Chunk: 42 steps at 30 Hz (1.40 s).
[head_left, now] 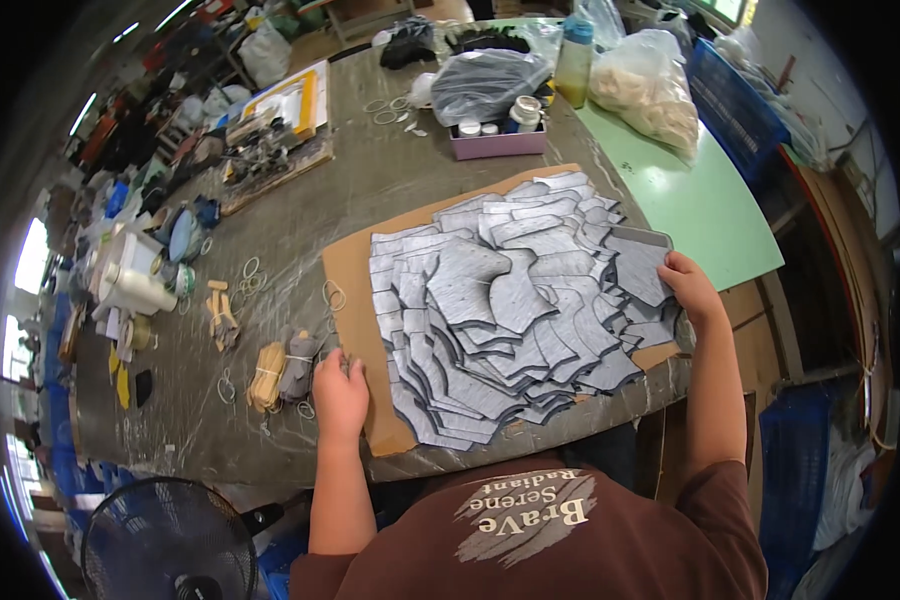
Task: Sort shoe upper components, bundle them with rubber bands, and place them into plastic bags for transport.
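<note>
A heap of overlapping grey cut pieces [485,280], thin and dark-edged, covers most of a brown cardboard sheet [348,270] on the table in front of me. At the heap's right side my right hand [692,287] pinches a grey cut piece [638,265] by its outer edge, thumb on top. My left hand [340,396] rests by the cardboard's left edge, thumb apart from the slightly bent fingers, with nothing visible in it. Just left of that hand lie a tan bundle [266,376] and a grey bundle [298,366], each tied round.
Beyond the heap stands a pink box [498,146] with jars and a grey plastic bag. A bottle [574,62] and a clear bag [648,85] are on the green board [715,215] side. Rubber bands [253,270] lie leftward. A black fan [170,540] stands lower left.
</note>
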Each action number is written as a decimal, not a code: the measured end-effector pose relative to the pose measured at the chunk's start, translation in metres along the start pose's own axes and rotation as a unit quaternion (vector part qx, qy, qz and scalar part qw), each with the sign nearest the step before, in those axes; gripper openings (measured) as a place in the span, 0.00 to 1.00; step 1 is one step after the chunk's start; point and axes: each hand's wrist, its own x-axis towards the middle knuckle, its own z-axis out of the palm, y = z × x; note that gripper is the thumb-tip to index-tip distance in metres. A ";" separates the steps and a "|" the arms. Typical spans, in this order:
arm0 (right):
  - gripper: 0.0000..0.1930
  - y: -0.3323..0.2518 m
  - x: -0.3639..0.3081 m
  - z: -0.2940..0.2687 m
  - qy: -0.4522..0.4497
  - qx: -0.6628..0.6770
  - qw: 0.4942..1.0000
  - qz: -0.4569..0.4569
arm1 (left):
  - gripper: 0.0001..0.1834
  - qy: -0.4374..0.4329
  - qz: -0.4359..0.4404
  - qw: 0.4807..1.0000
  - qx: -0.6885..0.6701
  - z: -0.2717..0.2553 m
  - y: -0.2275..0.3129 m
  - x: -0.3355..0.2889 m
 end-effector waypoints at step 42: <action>0.17 -0.090 -0.163 0.156 -0.025 -0.123 0.818 -0.562 | 0.07 -0.046 0.463 0.882 0.073 -0.051 0.074 -0.046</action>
